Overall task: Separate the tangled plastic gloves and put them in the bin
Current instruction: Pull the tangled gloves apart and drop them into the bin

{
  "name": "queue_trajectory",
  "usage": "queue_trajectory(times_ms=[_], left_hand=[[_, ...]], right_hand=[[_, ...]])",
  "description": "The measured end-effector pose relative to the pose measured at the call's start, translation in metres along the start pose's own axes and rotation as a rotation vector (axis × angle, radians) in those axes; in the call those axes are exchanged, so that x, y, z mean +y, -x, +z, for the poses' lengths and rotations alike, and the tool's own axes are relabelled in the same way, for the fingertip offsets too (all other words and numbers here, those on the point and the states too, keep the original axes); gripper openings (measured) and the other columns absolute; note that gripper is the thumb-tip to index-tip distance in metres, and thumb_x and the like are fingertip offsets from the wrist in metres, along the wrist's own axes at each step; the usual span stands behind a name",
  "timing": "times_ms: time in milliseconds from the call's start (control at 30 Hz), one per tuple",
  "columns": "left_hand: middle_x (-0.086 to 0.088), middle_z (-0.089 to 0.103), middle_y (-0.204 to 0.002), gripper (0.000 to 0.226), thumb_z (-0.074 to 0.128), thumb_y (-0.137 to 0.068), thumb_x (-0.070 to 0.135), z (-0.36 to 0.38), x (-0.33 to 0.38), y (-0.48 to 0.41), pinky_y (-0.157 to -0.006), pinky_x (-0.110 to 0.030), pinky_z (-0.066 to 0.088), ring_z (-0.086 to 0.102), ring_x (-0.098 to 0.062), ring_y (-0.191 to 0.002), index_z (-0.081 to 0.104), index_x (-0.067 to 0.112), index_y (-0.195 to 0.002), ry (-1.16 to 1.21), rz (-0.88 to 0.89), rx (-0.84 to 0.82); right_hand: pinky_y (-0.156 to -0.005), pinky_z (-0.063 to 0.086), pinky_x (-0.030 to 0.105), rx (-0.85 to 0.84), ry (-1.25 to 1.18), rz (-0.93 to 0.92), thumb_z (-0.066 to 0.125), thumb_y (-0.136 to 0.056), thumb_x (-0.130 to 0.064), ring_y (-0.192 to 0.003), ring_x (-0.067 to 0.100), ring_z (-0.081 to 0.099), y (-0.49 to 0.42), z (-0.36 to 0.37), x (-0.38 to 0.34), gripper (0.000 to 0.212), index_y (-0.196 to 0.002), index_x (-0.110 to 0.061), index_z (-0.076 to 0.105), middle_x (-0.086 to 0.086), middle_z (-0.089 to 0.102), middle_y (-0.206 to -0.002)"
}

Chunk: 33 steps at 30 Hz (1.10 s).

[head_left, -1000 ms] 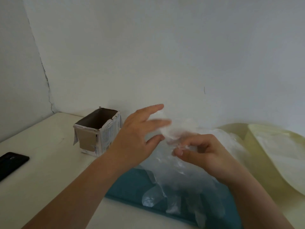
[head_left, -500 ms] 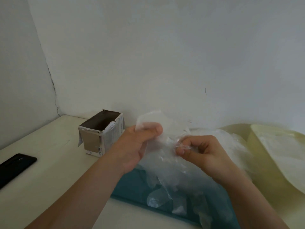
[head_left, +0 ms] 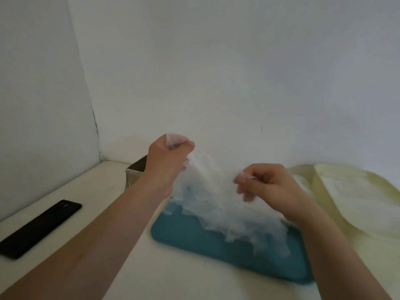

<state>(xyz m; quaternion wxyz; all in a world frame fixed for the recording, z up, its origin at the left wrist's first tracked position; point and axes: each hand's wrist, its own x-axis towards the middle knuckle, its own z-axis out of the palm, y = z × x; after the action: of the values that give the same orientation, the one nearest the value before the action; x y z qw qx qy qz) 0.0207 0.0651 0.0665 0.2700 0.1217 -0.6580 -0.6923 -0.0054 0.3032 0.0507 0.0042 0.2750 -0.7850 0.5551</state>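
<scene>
Two hands pulling the gloves apart above the mat

The left hand (head_left: pixel 167 158) is raised, fingers curled tight round a pinch of thin film, a corner of it poking out above the knuckles; the right hand (head_left: pixel 266 182), lower and to its right, pinches another bit between thumb and fingertips. The gloves (head_left: pixel 212 200) stretch between the two hands and hang below them in a ragged bunch over the teal mat (head_left: pixel 216 245) on the desk (head_left: pixel 173 278). Just behind the left hand the bin (head_left: pixel 138 167) shows only a corner. Far left of that hand lies a phone (head_left: pixel 41 226). I judge the film near weightless, limp, slippery and clingy, easy to tear: better take hold at a cuff edge and peel slowly than tug at the thin fingers
</scene>
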Motion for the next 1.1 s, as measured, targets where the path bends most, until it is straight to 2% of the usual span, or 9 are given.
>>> queue_trajectory(times_ms=[100,200,400,500,600,733,867,1033,1100], left_hand=[[0.004,0.073,-0.093,0.014,0.079,-0.091,0.021,0.017,0.012,0.021,-0.076,-0.029,0.059,0.067,-0.013,-0.085,0.076,0.017,-0.105,-0.06,0.004,-0.143],[0.003,0.074,-0.09,0.008,0.079,-0.09,0.021,0.049,0.024,0.036,-0.078,-0.029,0.058,0.071,-0.015,-0.091,0.077,0.016,-0.097,-0.045,0.004,-0.298],[-0.027,0.072,-0.113,0.006,0.073,-0.092,0.004,0.136,0.039,0.065,-0.1,-0.051,0.058,0.07,-0.037,-0.114,0.071,0.009,-0.095,0.086,-0.022,-0.565],[-0.017,0.077,-0.105,0.004,0.078,-0.089,0.009,0.16,0.041,0.067,-0.098,-0.052,0.06,0.073,-0.031,-0.109,0.074,0.009,-0.088,-0.012,0.056,-0.589],[-0.011,0.079,-0.099,0.013,0.081,-0.088,0.01,0.161,0.051,0.059,-0.089,-0.049,0.064,0.076,-0.027,-0.1,0.076,0.003,-0.098,-0.09,0.134,-0.582],[-0.014,0.08,-0.103,0.019,0.079,-0.088,0.011,0.144,0.072,0.06,-0.08,-0.044,0.065,0.078,-0.031,-0.097,0.071,0.002,-0.102,-0.063,0.137,-0.707],[-0.019,0.078,-0.108,0.011,0.072,-0.082,0.012,0.152,0.082,0.066,-0.068,-0.036,0.064,0.078,-0.033,-0.096,0.067,0.009,-0.091,0.045,0.056,-0.944],[-0.011,0.079,-0.107,0.01,0.071,-0.089,0.013,0.21,0.073,0.058,-0.069,-0.032,0.063,0.078,-0.024,-0.096,0.064,0.018,-0.095,0.109,-0.062,-1.043],[-0.009,0.079,-0.104,0.014,0.074,-0.092,0.01,0.242,0.059,0.051,-0.07,-0.033,0.062,0.076,-0.023,-0.093,0.065,0.016,-0.101,0.021,-0.075,-1.044]], right_hand=[[-0.05,0.044,0.022,0.021,0.079,-0.016,0.065,-0.101,-0.024,-0.049,0.015,0.052,0.013,-0.016,-0.02,0.019,-0.091,-0.013,0.075,0.007,0.073,-0.069],[-0.052,0.04,0.018,0.187,0.123,0.014,0.065,-0.1,-0.027,-0.048,0.009,0.047,0.029,-0.053,-0.03,0.02,-0.088,-0.015,0.076,0.006,0.063,-0.057],[-0.043,0.032,0.014,0.383,0.244,0.087,0.07,-0.095,-0.024,-0.039,0.004,0.04,0.065,-0.15,-0.035,0.04,-0.059,-0.017,0.055,0.003,0.051,-0.055],[-0.045,0.033,0.018,0.458,0.351,0.181,0.069,-0.094,-0.025,-0.039,0.003,0.043,0.065,-0.186,-0.006,0.038,-0.062,-0.011,0.054,0.004,0.053,-0.057],[-0.057,0.043,0.027,0.461,0.515,0.276,0.066,-0.095,-0.032,-0.052,0.012,0.059,0.054,-0.213,0.034,0.039,-0.07,-0.003,0.059,-0.001,0.056,-0.057],[-0.065,0.047,0.029,0.421,0.735,0.333,0.064,-0.094,-0.047,-0.068,0.013,0.064,0.029,-0.228,0.058,0.026,-0.078,-0.028,0.068,-0.01,0.063,-0.066],[-0.071,0.048,0.03,0.326,0.854,0.394,0.066,-0.091,-0.055,-0.078,0.012,0.064,0.011,-0.229,0.072,0.023,-0.084,-0.033,0.069,-0.015,0.063,-0.08],[-0.062,0.039,0.025,0.381,0.819,0.419,0.069,-0.088,-0.029,-0.074,0.014,0.06,0.013,-0.231,0.081,0.016,-0.078,-0.032,0.056,-0.008,0.06,-0.083],[-0.071,0.041,0.025,0.483,0.663,0.393,0.066,-0.09,-0.017,-0.09,0.022,0.065,0.018,-0.242,0.08,0.006,-0.094,-0.021,0.063,0.0,0.064,-0.097]])
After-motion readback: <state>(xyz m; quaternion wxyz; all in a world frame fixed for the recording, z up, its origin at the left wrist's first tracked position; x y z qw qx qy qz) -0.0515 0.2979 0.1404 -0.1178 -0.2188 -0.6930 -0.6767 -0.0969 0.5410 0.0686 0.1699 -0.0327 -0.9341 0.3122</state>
